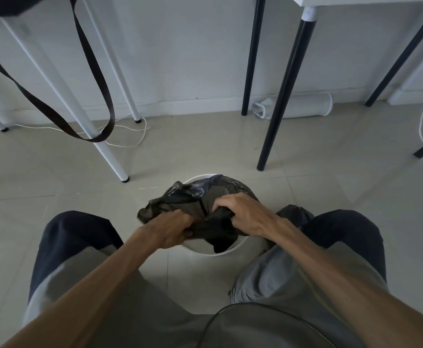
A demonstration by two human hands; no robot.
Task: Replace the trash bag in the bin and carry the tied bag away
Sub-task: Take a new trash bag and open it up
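Head view: the black trash bag (200,209) sits in the white bin (220,252) on the floor, its mouth part gathered and not yet tied; removal and relining appear outstanding. Left hand (167,228) and right hand (243,217) each clench bunched plastic at the near rim.

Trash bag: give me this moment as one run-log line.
stage: bag handling at bin | left hand: gripping black trash bag | right hand: gripping bag | white bin: on floor between knees | bag: bunched over bin mouth, knot not visible
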